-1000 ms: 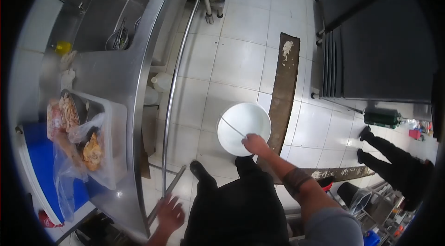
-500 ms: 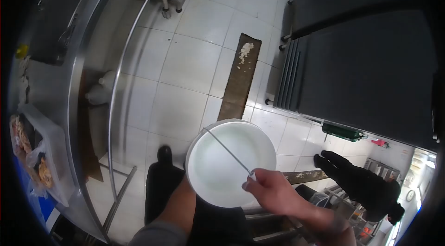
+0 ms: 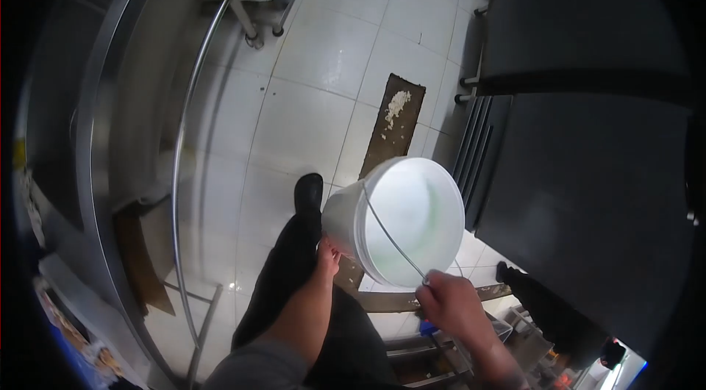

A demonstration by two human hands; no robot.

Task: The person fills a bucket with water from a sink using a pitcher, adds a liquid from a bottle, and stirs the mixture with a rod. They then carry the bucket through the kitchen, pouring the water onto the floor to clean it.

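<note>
A white plastic bucket (image 3: 346,217) hangs tilted in front of my legs, its mouth facing right and toward me. Inside are white walls with a pale greenish tint. My right hand (image 3: 450,303) is closed around the grip of its thin wire handle (image 3: 393,239), near the rim. Low on the bucket's outer side, my left hand (image 3: 330,255) supports it near the base, with the fingers partly hidden behind it.
Dark grey cabinets (image 3: 581,162) on small legs stand along the right. A steel counter (image 3: 95,125) and metal rail (image 3: 180,147) run down the left. Whitish scraps lie on a brown floor strip (image 3: 393,114) ahead. A person in dark clothes (image 3: 551,309) is at lower right.
The bucket has moved right and tipped, so its outer side now shows. My left hand has come into view at its base; my right hand keeps the handle. One foot has stepped forward.
</note>
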